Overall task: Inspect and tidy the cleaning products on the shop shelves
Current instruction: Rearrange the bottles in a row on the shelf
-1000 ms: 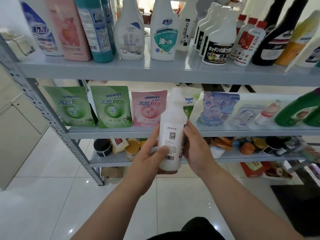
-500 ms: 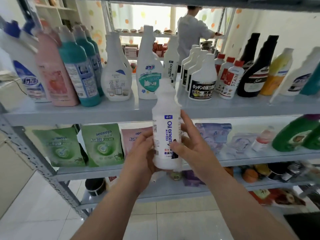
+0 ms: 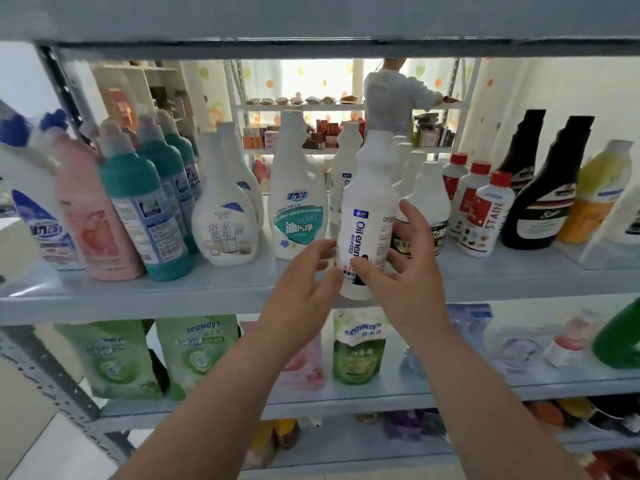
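The lower label of the white "Oil energy" bottle (image 3: 367,216) is covered by the thumb of the right hand (image 3: 403,271), and the dark-labelled white bottle (image 3: 431,206) behind is partly hidden by that hand's fingers. The items on the bottom shelf (image 3: 346,445) are too blurred to name. The head of a person in a white top (image 3: 391,98) far behind is cut off by the upper shelf (image 3: 311,26). The bottle stands at the near edge of the grey metal middle shelf (image 3: 207,296), between the teal-labelled white spray bottle (image 3: 298,202) on the left and the red-capped "STAIN" bottle (image 3: 485,213) on the right. Seaways refill pouches (image 3: 197,351) are ranged on the shelf below, and pale floor tiles (image 3: 52,445) are seen at the lower left. Half a second earlier the bottle was clasped in both hands in front of the shelf. Now it is set on the shelf. The left hand (image 3: 304,289) is spread wide with its fingertips at the bottle's left side, and the right fingers are splayed loosely beside its right flank.
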Motion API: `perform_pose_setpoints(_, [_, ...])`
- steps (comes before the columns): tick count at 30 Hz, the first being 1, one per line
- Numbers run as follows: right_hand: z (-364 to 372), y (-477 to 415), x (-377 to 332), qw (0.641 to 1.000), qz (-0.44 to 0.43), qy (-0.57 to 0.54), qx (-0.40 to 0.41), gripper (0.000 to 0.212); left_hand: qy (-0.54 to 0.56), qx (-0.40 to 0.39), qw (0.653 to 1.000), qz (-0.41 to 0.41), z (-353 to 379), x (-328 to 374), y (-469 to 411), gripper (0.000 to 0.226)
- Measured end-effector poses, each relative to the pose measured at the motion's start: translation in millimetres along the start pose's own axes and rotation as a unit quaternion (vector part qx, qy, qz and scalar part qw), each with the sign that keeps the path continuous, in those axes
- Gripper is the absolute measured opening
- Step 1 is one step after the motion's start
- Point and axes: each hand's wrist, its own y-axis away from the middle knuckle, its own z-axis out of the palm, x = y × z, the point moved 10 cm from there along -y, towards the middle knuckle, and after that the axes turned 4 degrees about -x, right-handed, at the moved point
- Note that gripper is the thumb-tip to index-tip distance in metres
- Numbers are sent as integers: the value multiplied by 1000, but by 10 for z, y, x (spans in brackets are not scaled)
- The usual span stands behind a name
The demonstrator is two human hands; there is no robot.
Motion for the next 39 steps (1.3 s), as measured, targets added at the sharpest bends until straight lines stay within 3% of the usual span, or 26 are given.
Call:
perform_pose_setpoints(3, [-26,-78,173,999,-2,47,17,87,-263,11,963,57,53,-166,-84,41])
perform_pose_setpoints(6, [-5,-150,299,996,-13,86,17,85,-389,25,915,102,146,-331,-122,38])
perform_pose_setpoints(10, [52,-235,417,994,-30,104,22,83,-422,110,883,176,131,-266,-71,25])
perform_pose_setpoints(16, [28,-335,560,987,-13,155,33,66,-468,149,853,174,173,-324,-46,28])
perform_pose_setpoints(21, [206,19,401,914,-103,392,-30,45,-481,167,835,208,265,-414,24,41])
perform_pose_setpoints(25, [220,-17,580,867,-57,489,-78,29,-486,184,828,212,281,-437,12,42])
perform_pose_setpoints(30, [273,-182,692,840,-16,535,-95,56,-488,193,825,211,284,-439,15,42])
perform_pose_setpoints(34, [398,-182,785,794,38,590,-140,73,-492,192,824,204,286,-449,10,43])
perform_pose_setpoints(39, [389,-293,835,766,68,619,-160,56,-491,180,831,190,297,-470,-11,43])
